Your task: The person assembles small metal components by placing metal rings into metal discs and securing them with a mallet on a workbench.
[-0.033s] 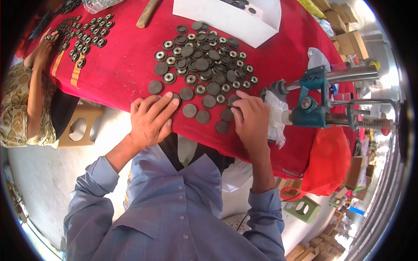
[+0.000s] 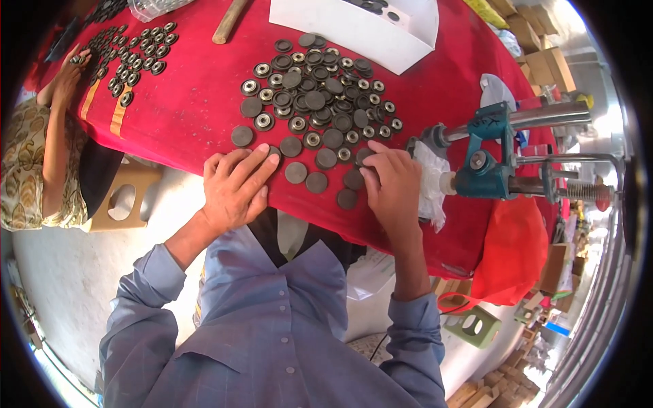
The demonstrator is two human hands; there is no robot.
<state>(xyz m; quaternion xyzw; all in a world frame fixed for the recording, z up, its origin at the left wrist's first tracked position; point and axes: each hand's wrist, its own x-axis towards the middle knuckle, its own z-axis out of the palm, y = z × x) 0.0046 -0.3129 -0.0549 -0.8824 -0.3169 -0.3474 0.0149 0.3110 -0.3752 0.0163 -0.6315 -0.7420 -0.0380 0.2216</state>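
My left hand (image 2: 235,182) lies on the near edge of the red-covered table, fingers stretched out. Its fingertips rest against a dark round disc (image 2: 275,152), which they partly cover. To the right, my right hand (image 2: 394,182) bends over the table with thumb and forefinger apart, the fingertips touching another dark disc (image 2: 364,156). Between the hands several flat dark discs (image 2: 296,172) lie loose and face down. Beyond them spreads a heap of similar discs (image 2: 314,100), some turned up to show metal rings at their centres.
A teal press (image 2: 484,153) with steel rods stands right of my right hand, beside crumpled white plastic (image 2: 433,180). Behind the heap is a white box (image 2: 354,30); a wooden handle (image 2: 230,22) lies left of it. Another person's hand (image 2: 71,68) is near more discs (image 2: 139,58).
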